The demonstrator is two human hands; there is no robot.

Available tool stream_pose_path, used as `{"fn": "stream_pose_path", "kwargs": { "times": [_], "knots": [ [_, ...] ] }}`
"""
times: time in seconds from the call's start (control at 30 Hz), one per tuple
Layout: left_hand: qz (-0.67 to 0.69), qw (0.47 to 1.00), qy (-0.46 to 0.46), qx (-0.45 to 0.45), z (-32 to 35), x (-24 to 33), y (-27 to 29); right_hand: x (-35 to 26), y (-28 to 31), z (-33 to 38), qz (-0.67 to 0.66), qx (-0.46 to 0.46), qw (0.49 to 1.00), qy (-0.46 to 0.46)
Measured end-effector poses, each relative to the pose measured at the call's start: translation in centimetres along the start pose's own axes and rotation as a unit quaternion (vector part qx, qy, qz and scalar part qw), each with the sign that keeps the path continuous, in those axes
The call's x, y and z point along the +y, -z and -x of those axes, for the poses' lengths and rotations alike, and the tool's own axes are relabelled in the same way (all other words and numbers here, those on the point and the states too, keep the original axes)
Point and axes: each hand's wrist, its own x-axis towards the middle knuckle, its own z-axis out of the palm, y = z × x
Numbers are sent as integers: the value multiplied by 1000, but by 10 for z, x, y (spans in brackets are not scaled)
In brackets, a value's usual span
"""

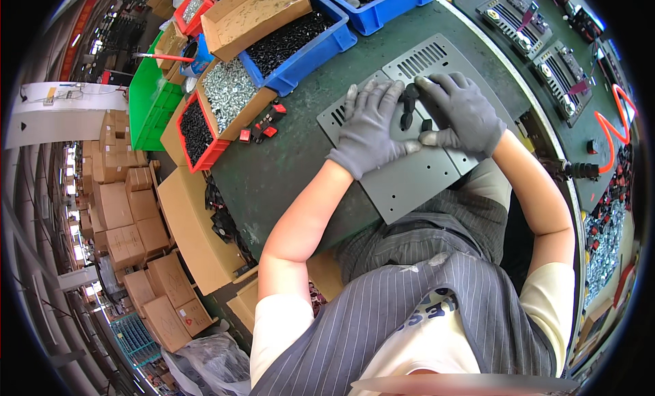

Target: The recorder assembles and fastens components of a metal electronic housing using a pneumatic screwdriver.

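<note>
The grey panel [409, 174] lies flat on the green bench [273, 171]. The left hand [368, 133] rests open, palm down, pinning it. The right hand [460, 113] pinches small black parts [408, 106] at a cutout. Advisable: keep the panel pinned — seat each part squarely before pressing. Red switches [263, 130] lie nearby.

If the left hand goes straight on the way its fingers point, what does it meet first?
Probably the blue bin of black parts, past the edge of the grey metal plate that the left hand rests on; depth is unclear.
</note>
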Motion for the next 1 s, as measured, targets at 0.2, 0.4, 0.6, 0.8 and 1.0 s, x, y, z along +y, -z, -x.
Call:
{"fn": "stream_pose_path", "kwargs": {
  "times": [0.2,0.4,0.6,0.8,1.0],
  "knots": [
    [38,996,-21,74,-4,-4,-3,-1,-5,28,30,46,998,-18],
    [73,994,2,83,3,-7,-1,-9,-4,38,34,62,996,-58],
    [42,988,-25,145,-8,-8,-2,2,-7,42,-70,74,995,18],
    [2,989,-30,143,11,-11,6,-1,-12,42,-123,76,989,11],
    [-75,986,-93,116,28,-1,6,0,-9,26,-182,160,962,-125]
  ]
}}
